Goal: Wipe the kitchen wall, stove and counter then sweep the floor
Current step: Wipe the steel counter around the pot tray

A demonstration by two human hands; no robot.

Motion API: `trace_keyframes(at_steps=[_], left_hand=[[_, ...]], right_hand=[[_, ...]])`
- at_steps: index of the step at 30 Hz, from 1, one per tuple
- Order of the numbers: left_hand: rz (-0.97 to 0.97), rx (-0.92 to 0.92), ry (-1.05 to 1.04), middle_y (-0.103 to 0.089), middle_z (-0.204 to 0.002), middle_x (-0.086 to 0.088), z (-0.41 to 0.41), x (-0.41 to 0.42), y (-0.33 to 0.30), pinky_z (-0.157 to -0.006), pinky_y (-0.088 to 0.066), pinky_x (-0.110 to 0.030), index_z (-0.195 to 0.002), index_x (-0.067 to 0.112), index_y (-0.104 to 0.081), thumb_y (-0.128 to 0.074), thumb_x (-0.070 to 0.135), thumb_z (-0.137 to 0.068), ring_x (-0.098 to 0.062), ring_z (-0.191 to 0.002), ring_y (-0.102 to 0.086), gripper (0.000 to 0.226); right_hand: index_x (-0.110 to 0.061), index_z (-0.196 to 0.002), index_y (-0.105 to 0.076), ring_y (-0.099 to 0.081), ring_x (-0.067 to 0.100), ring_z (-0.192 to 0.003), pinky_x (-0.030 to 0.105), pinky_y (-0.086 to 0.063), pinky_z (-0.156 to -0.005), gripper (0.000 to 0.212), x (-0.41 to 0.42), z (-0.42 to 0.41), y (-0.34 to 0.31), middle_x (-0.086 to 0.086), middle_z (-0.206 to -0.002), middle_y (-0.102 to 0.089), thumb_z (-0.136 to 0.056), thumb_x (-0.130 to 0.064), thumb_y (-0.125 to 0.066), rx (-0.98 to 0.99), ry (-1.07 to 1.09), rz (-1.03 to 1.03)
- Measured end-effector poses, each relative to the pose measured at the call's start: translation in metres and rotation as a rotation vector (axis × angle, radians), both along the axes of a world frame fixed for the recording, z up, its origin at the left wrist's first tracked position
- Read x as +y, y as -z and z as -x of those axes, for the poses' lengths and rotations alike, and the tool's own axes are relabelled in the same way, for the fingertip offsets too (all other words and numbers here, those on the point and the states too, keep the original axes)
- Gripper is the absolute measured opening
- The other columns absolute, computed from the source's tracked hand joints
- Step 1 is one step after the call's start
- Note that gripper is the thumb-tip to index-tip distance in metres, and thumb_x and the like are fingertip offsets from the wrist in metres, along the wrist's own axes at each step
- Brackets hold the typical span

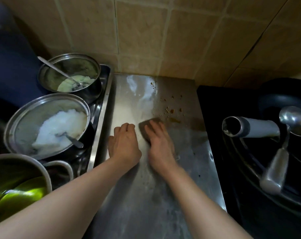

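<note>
Both my hands lie on the steel counter [137, 187] in front of the tan tiled wall [146, 40]. My right hand [159, 144] presses a dark grey cloth [147, 124] flat on the counter with straight fingers; only the cloth's far edge shows. My left hand [124, 144] rests beside it, fingers bent at the tips, holding nothing. Brown crumbs [172, 110] and a brownish smear lie just beyond the cloth. A wet white streak [141, 88] runs toward the wall.
On the left stand a pot of white food with a spoon [48, 125], a smaller pot with a spoon [70, 75], and a pot of greenish liquid [17, 183]. On the right a black stove [215, 109] carries a dark pan [275, 152] with a ladle [294, 119].
</note>
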State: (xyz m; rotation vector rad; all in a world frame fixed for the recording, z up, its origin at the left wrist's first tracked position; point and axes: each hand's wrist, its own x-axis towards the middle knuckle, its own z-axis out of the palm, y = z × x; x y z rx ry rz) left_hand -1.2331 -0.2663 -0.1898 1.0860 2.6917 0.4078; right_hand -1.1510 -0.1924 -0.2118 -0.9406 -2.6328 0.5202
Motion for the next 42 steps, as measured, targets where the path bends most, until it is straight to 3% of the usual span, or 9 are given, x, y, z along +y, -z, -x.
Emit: trace_keyframes(at_steps=[4, 8, 11, 14, 19, 24, 27, 32, 42], left_hand=[[0.008, 0.011, -0.005, -0.043, -0.132, -0.002, 0.003, 0.020, -0.001, -0.092, -0.036, -0.034, -0.128, 0.017, -0.043, -0.047, 0.014, -0.091, -0.025, -0.121, -0.038, 0.037], [-0.002, 0.007, 0.019, -0.041, -0.135, 0.001, 0.011, 0.036, -0.002, -0.091, -0.035, -0.034, -0.130, 0.018, -0.041, -0.047, 0.014, -0.091, -0.023, -0.124, -0.036, 0.039], [-0.008, 0.006, 0.020, -0.041, -0.136, 0.001, 0.021, 0.049, -0.003, -0.093, -0.035, -0.035, -0.130, 0.018, -0.041, -0.046, 0.014, -0.092, -0.024, -0.125, -0.035, 0.039], [-0.003, -0.004, 0.016, -0.041, -0.136, 0.000, 0.028, 0.059, -0.006, -0.095, -0.035, -0.035, -0.131, 0.018, -0.040, -0.046, 0.015, -0.092, -0.024, -0.126, -0.035, 0.039], [0.017, 0.003, 0.047, -0.042, -0.135, 0.001, 0.039, 0.072, -0.006, -0.096, -0.035, -0.036, -0.129, 0.019, -0.042, -0.049, 0.014, -0.090, -0.024, -0.125, -0.037, 0.040], [0.025, 0.017, 0.045, -0.042, -0.132, -0.001, 0.047, 0.079, -0.007, -0.095, -0.035, -0.036, -0.124, 0.018, -0.044, -0.048, 0.017, -0.090, -0.025, -0.124, -0.037, 0.034], [0.028, 0.024, 0.063, -0.043, -0.131, -0.002, 0.051, 0.085, -0.007, -0.093, -0.035, -0.036, -0.124, 0.018, -0.045, -0.048, 0.016, -0.090, -0.026, -0.122, -0.038, 0.035], [0.020, -0.005, 0.081, -0.042, -0.131, -0.002, 0.060, 0.095, -0.006, -0.094, -0.035, -0.036, -0.126, 0.016, -0.045, -0.050, 0.012, -0.087, -0.026, -0.122, -0.036, 0.039], [0.021, 0.000, 0.056, -0.041, -0.136, -0.002, 0.091, 0.109, -0.012, -0.097, -0.036, -0.040, -0.129, 0.015, -0.043, -0.049, 0.017, -0.090, -0.027, -0.126, -0.035, 0.039]], right_hand=[[-0.012, -0.142, -0.042, -0.019, 0.025, -0.144, 0.025, -0.011, -0.116, 0.061, 0.025, -0.020, 0.003, 0.005, -0.154, -0.028, -0.083, 0.005, -0.040, -0.037, 0.104, 0.013], [0.000, -0.133, -0.050, -0.033, 0.038, -0.136, 0.038, -0.028, -0.112, 0.054, 0.055, -0.014, 0.001, 0.018, -0.147, -0.038, -0.079, -0.003, -0.052, -0.030, 0.432, -0.049], [0.002, -0.120, -0.061, -0.045, 0.043, -0.126, 0.042, -0.039, -0.103, 0.046, 0.055, 0.013, 0.007, 0.021, -0.135, -0.051, -0.074, 0.007, -0.059, 0.020, 0.346, -0.026], [-0.009, -0.140, -0.043, -0.018, 0.027, -0.144, 0.022, -0.011, -0.112, 0.045, 0.062, 0.015, 0.007, 0.005, -0.153, -0.029, -0.095, -0.003, -0.043, 0.011, 0.187, 0.055], [-0.012, -0.141, -0.042, -0.015, 0.027, -0.143, 0.028, -0.014, -0.114, 0.046, 0.101, 0.027, 0.005, 0.006, -0.155, -0.024, -0.095, -0.006, -0.040, 0.002, 0.436, -0.054], [-0.015, -0.137, -0.050, -0.021, 0.025, -0.143, 0.016, -0.007, -0.108, 0.049, 0.076, 0.054, 0.005, 0.002, -0.150, -0.036, -0.092, 0.003, -0.042, 0.066, 0.020, 0.002], [-0.010, -0.124, -0.062, -0.045, 0.032, -0.130, 0.031, -0.023, -0.109, 0.045, 0.093, 0.042, 0.009, 0.012, -0.138, -0.052, -0.082, 0.001, -0.053, 0.095, 0.153, -0.090], [-0.015, -0.145, -0.034, -0.013, 0.027, -0.143, 0.031, -0.014, -0.115, 0.049, 0.128, 0.046, -0.002, 0.004, -0.156, -0.020, -0.096, -0.020, -0.039, -0.094, 0.405, -0.035], [-0.015, -0.143, -0.037, -0.016, 0.030, -0.141, 0.034, -0.021, -0.113, 0.047, 0.138, 0.087, -0.006, 0.005, -0.152, -0.026, -0.096, -0.016, -0.040, -0.130, 0.297, -0.090]])
